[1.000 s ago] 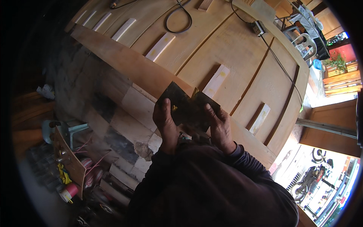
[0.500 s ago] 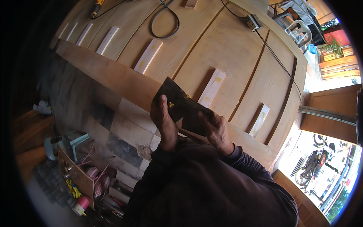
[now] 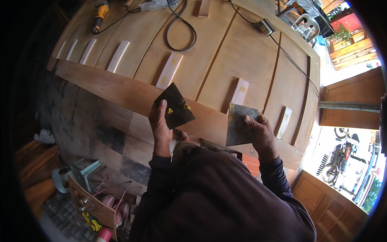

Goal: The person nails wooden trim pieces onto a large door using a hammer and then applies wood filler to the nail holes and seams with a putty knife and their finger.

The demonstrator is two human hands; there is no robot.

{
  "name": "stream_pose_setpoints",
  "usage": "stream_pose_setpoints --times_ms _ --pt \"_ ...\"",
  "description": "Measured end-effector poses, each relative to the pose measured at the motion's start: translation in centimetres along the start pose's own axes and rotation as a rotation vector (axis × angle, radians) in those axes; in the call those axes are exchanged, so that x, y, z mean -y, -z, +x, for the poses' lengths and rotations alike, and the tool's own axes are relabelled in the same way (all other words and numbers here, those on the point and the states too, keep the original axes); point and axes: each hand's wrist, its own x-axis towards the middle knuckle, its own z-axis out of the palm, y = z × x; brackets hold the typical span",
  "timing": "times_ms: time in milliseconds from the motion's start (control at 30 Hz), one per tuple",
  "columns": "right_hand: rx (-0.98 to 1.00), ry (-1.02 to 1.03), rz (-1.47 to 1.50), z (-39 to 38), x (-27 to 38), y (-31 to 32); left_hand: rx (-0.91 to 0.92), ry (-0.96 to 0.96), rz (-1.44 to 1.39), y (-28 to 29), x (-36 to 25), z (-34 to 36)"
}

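Observation:
My left hand holds a dark flat scraper blade with dabs of yellow paste on its face, raised over a long wooden plank. My right hand grips a second dark rectangular blade by its right edge, held upright near the plank's edge. The two blades are apart, roughly a hand's width between them. Both hands are in front of my chest, above the large wooden door panel that lies flat.
Small pale wood blocks lie in a row on the panel. A coiled black cable, a yellow power drill and a power strip rest further back. A board with spools stands at lower left. Motorbikes are parked outside at right.
The two blades were held together, overlapping, in front of me. Now my hands have drawn apart, the left blade moving left and the right blade right.

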Motion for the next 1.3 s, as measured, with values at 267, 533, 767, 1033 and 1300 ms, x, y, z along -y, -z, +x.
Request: stream_pose_setpoints --times_ms 267,533,767,1033,1300 --pt "0.024 0.335 -0.588 1.2 -3.4 -4.2 -0.021 -0.15 0.117 6.5 -5.9 2.1" --pt "0.078 0.906 -1.422 1.4 -6.0 -10.1 -0.173 -0.14 0.08 12.4 -9.3 4.2" --pt "0.074 0.765 -1.531 2.4 -6.1 -12.3 -0.201 -0.181 0.005 13.1 -10.7 6.2" --pt "0.176 0.598 -1.53 3.9 -4.3 -12.4 -0.29 -0.201 -0.003 14.6 -12.8 9.5" --pt "0.025 0.402 -1.589 4.0 -4.9 -14.3 -0.143 -0.219 0.026 17.4 -16.8 19.2"
